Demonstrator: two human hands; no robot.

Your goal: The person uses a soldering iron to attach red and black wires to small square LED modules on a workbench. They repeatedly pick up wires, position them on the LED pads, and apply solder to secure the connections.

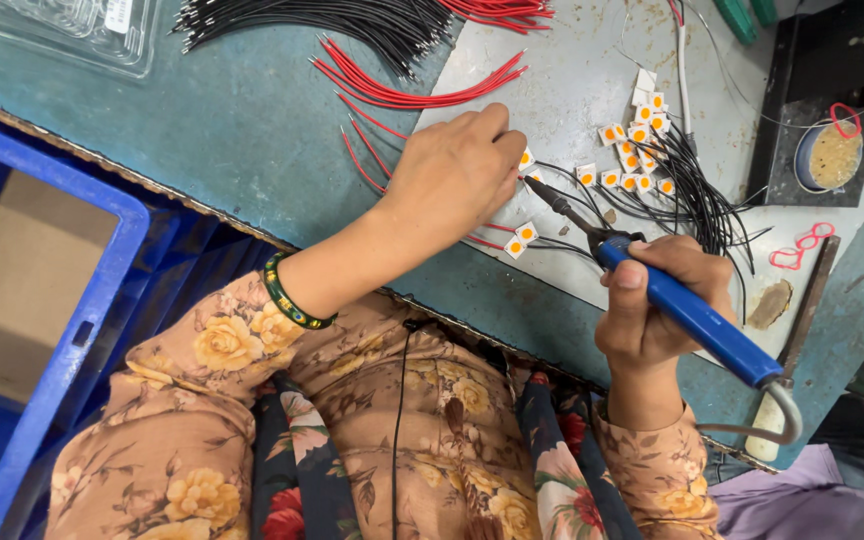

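Note:
My left hand [452, 175], with a green bracelet on its wrist, reaches over a grey metal sheet [572, 70] and pinches a small white square chip with an orange centre [525, 158]. My right hand [652, 300] grips a blue-handled soldering iron [697, 320]. The iron's dark tip [542, 188] points at the spot just below my left fingertips. Two more such chips [520, 240] lie on the sheet under my left hand, with thin black and red leads attached.
A cluster of several chips with black wires [640, 150] lies further right. Loose red wires [422, 90] and a bundle of black wires [352, 20] lie on the green bench. A round tin [832, 155] is at the right, a blue crate [72, 320] at the left.

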